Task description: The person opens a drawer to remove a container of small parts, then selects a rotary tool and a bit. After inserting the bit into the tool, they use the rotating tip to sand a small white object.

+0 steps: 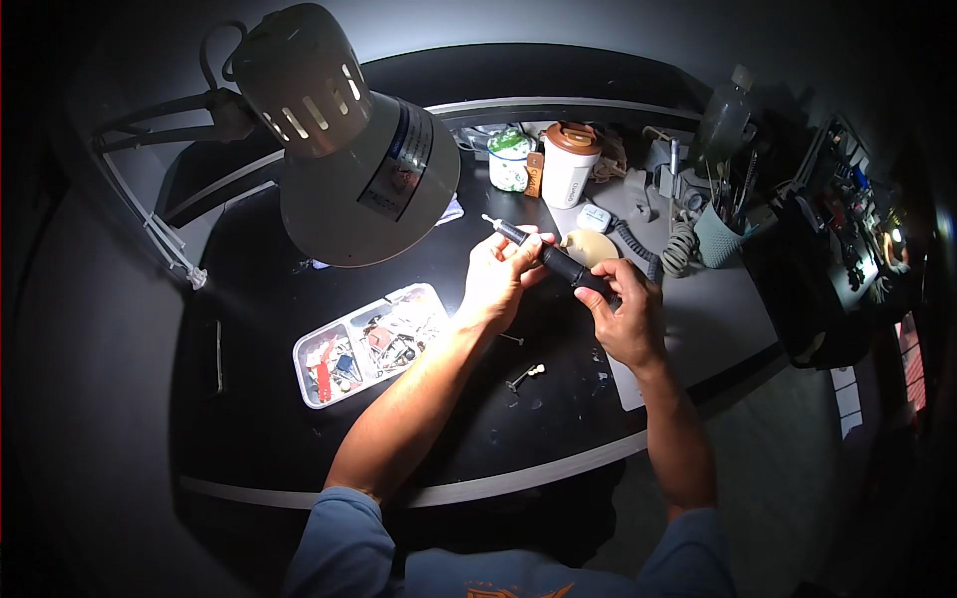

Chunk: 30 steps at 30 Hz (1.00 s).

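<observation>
Held in your left hand (pixel 492 283) and right hand (pixel 630 315), the black tool (pixel 564 265) slants toward the frame's upper left, tip nearer the left hand.

A single head-worn camera looks forward and steeply down from above the wearer's shirt (pixel 498 573), which fills the bottom edge. Its wide, bowed view takes in the desk (pixel 259 429) and wall (pixel 528 22), with the hands (pixel 630 317) near mid-frame at arm's reach and a lamp (pixel 374 199) looming large at upper left.
</observation>
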Each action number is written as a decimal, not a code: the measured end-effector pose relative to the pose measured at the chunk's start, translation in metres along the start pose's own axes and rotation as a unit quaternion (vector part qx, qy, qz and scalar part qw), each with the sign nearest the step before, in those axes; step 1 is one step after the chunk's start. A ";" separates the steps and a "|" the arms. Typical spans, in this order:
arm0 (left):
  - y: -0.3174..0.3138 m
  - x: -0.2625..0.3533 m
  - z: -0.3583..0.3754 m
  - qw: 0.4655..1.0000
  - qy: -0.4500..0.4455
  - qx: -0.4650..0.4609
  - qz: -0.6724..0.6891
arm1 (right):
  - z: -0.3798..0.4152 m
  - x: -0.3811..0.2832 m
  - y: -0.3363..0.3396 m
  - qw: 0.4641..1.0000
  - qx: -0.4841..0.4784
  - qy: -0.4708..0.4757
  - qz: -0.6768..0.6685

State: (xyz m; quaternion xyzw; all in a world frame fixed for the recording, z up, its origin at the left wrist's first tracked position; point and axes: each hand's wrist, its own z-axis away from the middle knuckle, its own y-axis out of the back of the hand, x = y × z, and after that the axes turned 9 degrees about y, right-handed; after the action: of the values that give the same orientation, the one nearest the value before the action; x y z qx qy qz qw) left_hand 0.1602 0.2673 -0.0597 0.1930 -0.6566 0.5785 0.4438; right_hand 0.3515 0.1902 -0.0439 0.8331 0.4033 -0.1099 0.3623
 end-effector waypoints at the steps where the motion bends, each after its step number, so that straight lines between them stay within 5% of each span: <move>1: 0.001 -0.002 0.001 1.000 0.000 -0.003 0.009 | 0.001 -0.001 0.000 1.000 -0.006 -0.015 -0.005; 5: 0.001 0.002 0.005 0.998 0.016 0.032 -0.048 | 0.001 0.003 -0.004 0.996 -0.025 -0.037 -0.076; 11: -0.019 0.001 0.010 0.998 -0.008 -0.048 -0.031 | 0.005 -0.001 -0.007 0.975 -0.001 -0.098 -0.197; 14: -0.029 -0.006 0.014 0.992 -0.005 0.059 -0.110 | -0.001 -0.015 -0.003 0.998 0.049 0.037 0.033; 18: -0.035 -0.005 0.014 0.997 -0.027 0.028 -0.061 | 0.001 -0.010 -0.004 0.990 0.079 0.099 0.067; 21: -0.041 0.005 0.019 0.999 -0.036 -0.028 -0.002 | 0.001 -0.012 -0.002 0.997 0.067 0.043 0.002; 22: -0.035 0.007 0.019 0.998 -0.020 -0.049 -0.020 | 0.006 -0.007 -0.004 0.990 0.032 -0.047 -0.128; 26: -0.026 0.007 0.016 0.988 0.015 -0.150 -0.037 | -0.003 0.003 0.007 0.901 -0.063 -0.302 -0.304; 29: -0.031 -0.002 0.011 0.998 -0.019 -0.060 -0.002 | -0.004 0.000 0.010 0.926 -0.005 -0.233 -0.298; 30: -0.029 -0.004 0.008 1.000 -0.016 -0.023 -0.010 | -0.002 0.002 0.013 0.973 -0.016 -0.157 -0.170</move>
State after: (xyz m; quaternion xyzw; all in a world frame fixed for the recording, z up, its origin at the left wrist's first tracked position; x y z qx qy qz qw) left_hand 0.1813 0.2516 -0.0452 0.1981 -0.6751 0.5556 0.4431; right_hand 0.3624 0.1878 -0.0370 0.7190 0.4787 -0.2925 0.4103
